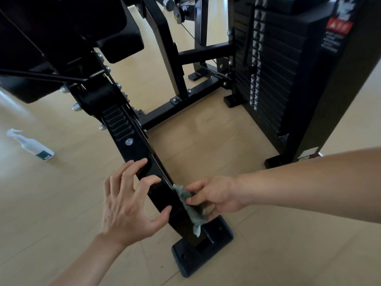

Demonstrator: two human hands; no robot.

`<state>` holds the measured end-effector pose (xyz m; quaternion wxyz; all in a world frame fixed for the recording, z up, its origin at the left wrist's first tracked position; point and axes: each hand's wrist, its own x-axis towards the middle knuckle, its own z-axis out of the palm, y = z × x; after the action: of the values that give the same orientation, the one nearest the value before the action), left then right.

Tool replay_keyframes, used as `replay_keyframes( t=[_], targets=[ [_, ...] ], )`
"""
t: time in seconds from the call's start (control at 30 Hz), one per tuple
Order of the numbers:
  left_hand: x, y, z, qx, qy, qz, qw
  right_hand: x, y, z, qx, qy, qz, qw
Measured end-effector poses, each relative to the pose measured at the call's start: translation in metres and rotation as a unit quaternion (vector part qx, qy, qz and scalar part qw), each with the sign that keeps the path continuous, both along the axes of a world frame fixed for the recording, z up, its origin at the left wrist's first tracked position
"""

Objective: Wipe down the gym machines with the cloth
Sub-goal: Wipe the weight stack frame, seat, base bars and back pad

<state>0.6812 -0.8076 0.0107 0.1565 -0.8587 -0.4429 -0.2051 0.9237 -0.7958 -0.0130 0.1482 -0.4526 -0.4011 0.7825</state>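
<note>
a pale wood-look floor (pixel 257 250) is running through a bright room and is carrying a black gym machine. its sloping frame bar (pixel 164 196) is coming down towards the camera and is ending in a black rubber foot (pixel 206 253) that is sitting flat on the floor.

the right hand (pixel 218 195) is curling its thumb and fingers around a grey-green cloth (pixel 194 217) and is pressing it against the right edge of the bar, just above the foot. the cloth is bunching under the fingers, and a paler corner is hanging down below the grip, touching the bar where it is meeting the foot.

across the bar from the cloth, the left hand (pixel 125 205) is spreading wide, with its thumb and fingertips resting on the bar's top face and holding nothing.

up the bar from both hands, a silver bolt (pixel 129 142) is showing, with a ribbed black panel (pixel 118 122) beyond it and a black seat pad (pixel 121 38) further up. well beyond the right hand, a tall weight stack (pixel 268 83) is standing, and a low cross bar (pixel 175 109) is joining it to the frame. far to the left of the left hand, a white spray bottle (pixel 33 145) with a green label is lying on its side on the floor, well apart from the machine.
</note>
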Motion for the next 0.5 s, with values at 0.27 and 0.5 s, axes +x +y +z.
replay_keyframes(
  t=[0.27, 0.5],
  targets=[
    [-0.003, -0.002, 0.000, 0.006, 0.008, 0.009, 1.000, -0.013, 0.031, 0.036, 0.094, 0.075, -0.061, 0.991],
    [-0.007, -0.007, -0.003, 0.007, 0.014, -0.003, 1.000, -0.020, 0.054, 0.053, 0.162, 0.104, -0.073, 0.979]
  ],
)
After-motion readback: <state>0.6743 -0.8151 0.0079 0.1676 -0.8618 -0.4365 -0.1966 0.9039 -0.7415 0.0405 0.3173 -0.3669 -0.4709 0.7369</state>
